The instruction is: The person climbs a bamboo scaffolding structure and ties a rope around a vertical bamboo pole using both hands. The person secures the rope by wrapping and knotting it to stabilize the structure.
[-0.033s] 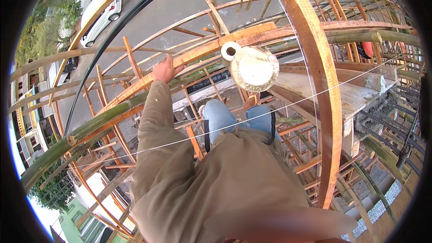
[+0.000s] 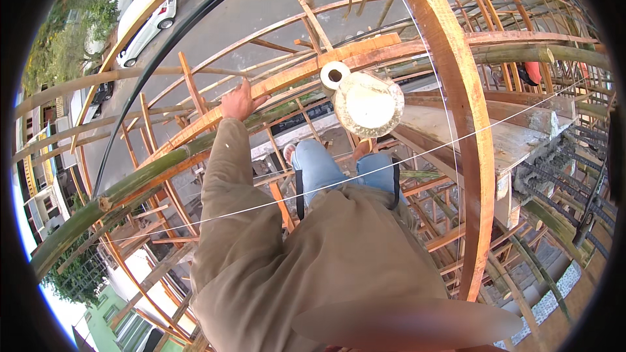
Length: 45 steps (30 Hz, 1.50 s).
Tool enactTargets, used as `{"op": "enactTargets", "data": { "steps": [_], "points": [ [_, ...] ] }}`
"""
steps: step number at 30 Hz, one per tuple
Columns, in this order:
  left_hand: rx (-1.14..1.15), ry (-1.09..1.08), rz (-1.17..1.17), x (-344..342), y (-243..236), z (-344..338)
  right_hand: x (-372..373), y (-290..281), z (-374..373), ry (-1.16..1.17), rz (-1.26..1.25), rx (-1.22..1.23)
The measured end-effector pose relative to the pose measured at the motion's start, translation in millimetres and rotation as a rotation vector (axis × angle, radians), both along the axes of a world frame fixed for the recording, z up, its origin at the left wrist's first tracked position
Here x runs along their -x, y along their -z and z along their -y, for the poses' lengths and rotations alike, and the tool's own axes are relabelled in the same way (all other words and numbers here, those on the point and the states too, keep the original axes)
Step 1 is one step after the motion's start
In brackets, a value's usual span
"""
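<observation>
My left hand (image 2: 240, 101) is closed over a long reddish wooden beam (image 2: 287, 79), its thumb along the top and its fingertips at the far edge. A thick green bamboo pole (image 2: 150, 174) runs beside and below that beam. Right of the hand stand two upright ends: a hollow bamboo pole (image 2: 326, 73) and a wider round post (image 2: 372, 107) with a bright pale top. My right hand and forearm are out of sight. Below me show my bent knees in blue trousers (image 2: 319, 163) and a sandalled left foot (image 2: 289, 152).
A tall curved-looking wooden plank (image 2: 471, 111) rises on my right, crossed by a taut white string (image 2: 417, 154). Beyond it lie wooden formwork (image 2: 515, 120) and dark steel bars (image 2: 567, 160). A black cable (image 2: 147, 81) arcs at left. Far below are a road and a white car (image 2: 147, 29).
My knees have shifted slightly, and more of my left foot shows. The left hand stays on the beam.
</observation>
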<state>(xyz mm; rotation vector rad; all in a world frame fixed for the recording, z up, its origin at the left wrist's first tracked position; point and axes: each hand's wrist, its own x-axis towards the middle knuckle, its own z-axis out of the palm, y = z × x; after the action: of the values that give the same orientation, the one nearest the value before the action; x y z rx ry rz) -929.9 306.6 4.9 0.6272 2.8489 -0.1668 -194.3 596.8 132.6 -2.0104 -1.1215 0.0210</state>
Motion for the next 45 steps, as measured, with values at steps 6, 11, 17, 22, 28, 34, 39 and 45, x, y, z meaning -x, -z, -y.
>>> {"op": "enactTargets", "data": {
  "steps": [6,11,17,22,28,34,39,45],
  "points": [
    [-0.052,0.006,-0.073,9,5,-2,-18,8,4,0.032,0.016,0.04],
    [-0.021,-0.013,-0.024,9,6,-6,-56,24,16,0.1,0.036,0.06],
    [-0.044,-0.016,-0.074,8,15,1,-73,30,24,0.141,0.187,0.084],
    [-0.117,-0.012,-0.08,8,17,6,37,-3,0,0.347,0.371,-0.533],
    [-0.138,-0.044,0.021,7,3,-5,212,-97,-91,-0.199,0.43,-0.644],
    [-0.213,-0.082,-0.15,-8,-12,-17,380,-219,-157,-1.104,0.377,-0.706],
    [-0.675,-0.229,-0.254,-50,-12,-32,518,-291,-170,-1.918,0.364,-0.718],
    [-1.101,-1.178,-0.378,-137,14,27,671,-257,-175,-2.154,0.437,-0.191]
  ]
}}
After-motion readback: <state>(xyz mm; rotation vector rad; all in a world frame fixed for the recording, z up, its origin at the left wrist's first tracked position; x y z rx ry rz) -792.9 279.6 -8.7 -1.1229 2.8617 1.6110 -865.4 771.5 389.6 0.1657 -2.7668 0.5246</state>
